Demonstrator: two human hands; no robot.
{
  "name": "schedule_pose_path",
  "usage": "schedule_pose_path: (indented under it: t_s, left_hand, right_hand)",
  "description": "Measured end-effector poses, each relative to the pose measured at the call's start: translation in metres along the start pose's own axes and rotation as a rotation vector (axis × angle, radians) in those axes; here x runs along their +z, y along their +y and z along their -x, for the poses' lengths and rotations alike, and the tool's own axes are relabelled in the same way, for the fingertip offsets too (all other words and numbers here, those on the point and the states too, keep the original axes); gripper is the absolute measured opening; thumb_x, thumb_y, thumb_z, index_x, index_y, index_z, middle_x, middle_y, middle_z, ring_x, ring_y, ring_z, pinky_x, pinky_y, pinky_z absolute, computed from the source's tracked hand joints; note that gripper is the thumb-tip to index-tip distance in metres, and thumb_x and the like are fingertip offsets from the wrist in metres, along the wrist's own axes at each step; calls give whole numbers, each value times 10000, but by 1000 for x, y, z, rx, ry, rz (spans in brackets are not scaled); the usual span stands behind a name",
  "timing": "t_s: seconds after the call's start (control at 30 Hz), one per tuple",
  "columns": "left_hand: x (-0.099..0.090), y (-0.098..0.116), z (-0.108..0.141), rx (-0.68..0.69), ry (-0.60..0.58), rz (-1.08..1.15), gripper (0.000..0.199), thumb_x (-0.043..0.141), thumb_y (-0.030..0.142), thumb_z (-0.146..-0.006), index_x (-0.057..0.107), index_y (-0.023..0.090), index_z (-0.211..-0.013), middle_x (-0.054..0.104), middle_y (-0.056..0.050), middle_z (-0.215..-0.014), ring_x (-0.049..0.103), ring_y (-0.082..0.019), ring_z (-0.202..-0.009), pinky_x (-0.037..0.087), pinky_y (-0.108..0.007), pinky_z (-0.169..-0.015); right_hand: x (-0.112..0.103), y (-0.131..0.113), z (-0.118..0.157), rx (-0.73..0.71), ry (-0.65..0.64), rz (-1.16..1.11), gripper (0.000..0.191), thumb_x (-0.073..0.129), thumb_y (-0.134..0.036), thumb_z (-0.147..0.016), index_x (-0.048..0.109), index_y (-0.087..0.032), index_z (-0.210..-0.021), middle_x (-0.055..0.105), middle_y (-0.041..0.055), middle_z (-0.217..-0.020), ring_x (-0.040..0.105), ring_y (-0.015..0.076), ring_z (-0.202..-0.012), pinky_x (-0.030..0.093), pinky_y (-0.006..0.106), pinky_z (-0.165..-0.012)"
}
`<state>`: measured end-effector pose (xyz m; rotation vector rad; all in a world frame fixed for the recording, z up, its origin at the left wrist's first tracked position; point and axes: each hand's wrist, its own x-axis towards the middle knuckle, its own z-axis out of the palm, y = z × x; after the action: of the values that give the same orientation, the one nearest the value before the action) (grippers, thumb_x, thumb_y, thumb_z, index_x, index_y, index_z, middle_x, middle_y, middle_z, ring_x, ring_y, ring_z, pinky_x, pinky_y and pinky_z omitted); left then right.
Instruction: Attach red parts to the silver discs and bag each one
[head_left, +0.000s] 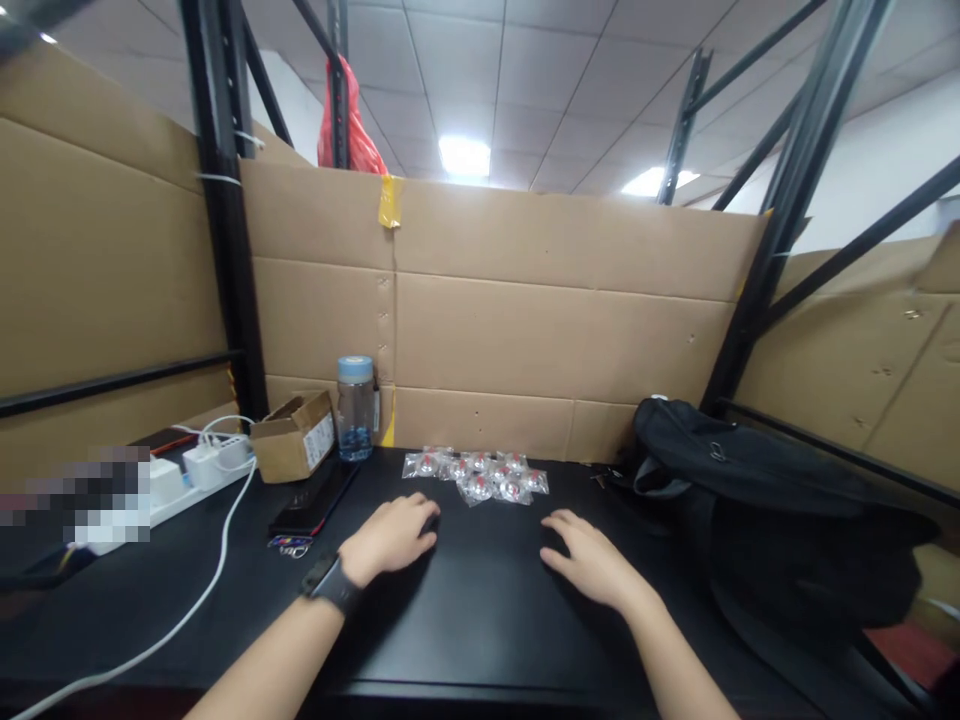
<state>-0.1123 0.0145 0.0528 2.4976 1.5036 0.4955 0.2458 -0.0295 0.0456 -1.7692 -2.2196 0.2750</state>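
Both hands rest on the black tabletop [480, 600], apart from each other. My left hand [391, 535], with a dark watch [334, 583] on its wrist, lies palm down with fingers loosely apart and nothing in it. To its right, my right hand [589, 557] lies in much the same way, thumb and fingers spread, also holding nothing. Just beyond them sits a cluster of several small clear plastic packets [480, 487], each with a round silvery and red item inside. Neither hand touches the packets. What exactly the items are is too small to tell.
At the left stand a blue-lidded water bottle [355, 410], a small open cardboard box [294, 437], a dark flat case [311, 505] and a white power strip [214, 490] with a cable. A black backpack [780, 510] takes up the right side. Cardboard panels [495, 330] wall the back.
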Motion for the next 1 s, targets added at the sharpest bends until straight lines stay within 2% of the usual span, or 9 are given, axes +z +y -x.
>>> schedule_pose_path:
  t_s: [0.07,0.13,0.2,0.27,0.47,0.73,0.93,1.0]
  left_hand:
    - [8,-5,36,-23,-40,-9,507,580,437,-851,595,352,-1352,533,-59,-1465,483,-315,-1350,360,-444,-1116]
    - [19,-8,69,-120,-37,0,534,481,515,-910,489,424,-1436,400,5,-1570,310,-335,-1467,265,-534,-1166]
    - [29,-7,92,-178,30,16,521,389,547,-950,445,449,-1458,332,47,-1598,226,-307,-1505,188,-536,-1201]
    - [34,-2,103,-188,53,13,528,381,562,-950,451,436,-1458,338,48,-1593,235,-292,-1504,176,-513,-1213]
    - [25,14,106,-221,148,-61,493,391,498,-948,584,347,-1376,457,3,-1530,341,-270,-1461,281,-465,-1178]
    - [29,6,103,-212,171,-64,457,440,501,-922,630,367,-1315,527,21,-1476,413,-251,-1420,338,-423,-1153]
    - [28,8,103,-219,175,-64,445,455,489,-917,642,365,-1301,539,19,-1465,423,-250,-1415,341,-416,-1158]
    - [28,8,104,-221,177,-66,447,460,482,-914,645,356,-1301,542,14,-1463,425,-248,-1413,345,-414,-1157]
  right_hand:
    - [13,3,35,68,-11,27,620,487,-577,-912,506,-266,-1448,408,89,-1562,344,323,-1453,285,460,-1172]
    - [26,4,63,116,34,56,610,380,-618,-945,444,-341,-1485,349,5,-1596,239,299,-1502,228,471,-1209]
    - [36,4,79,128,85,78,574,325,-615,-963,397,-410,-1495,314,-60,-1600,221,282,-1508,197,477,-1228]
    - [40,3,85,115,110,78,561,346,-631,-952,405,-446,-1478,314,-85,-1592,242,280,-1501,218,478,-1226]
    - [37,-5,82,132,193,63,545,369,-628,-941,529,-404,-1412,420,-39,-1549,300,286,-1481,249,503,-1207]
    - [40,-2,82,143,232,39,505,418,-593,-922,589,-407,-1360,471,-44,-1511,342,295,-1460,260,505,-1213]
    - [39,1,87,144,231,42,509,407,-584,-923,601,-392,-1352,484,-42,-1504,350,297,-1457,268,492,-1211]
    - [40,-1,82,162,249,59,485,422,-561,-916,622,-392,-1324,515,-31,-1484,386,306,-1436,305,488,-1188]
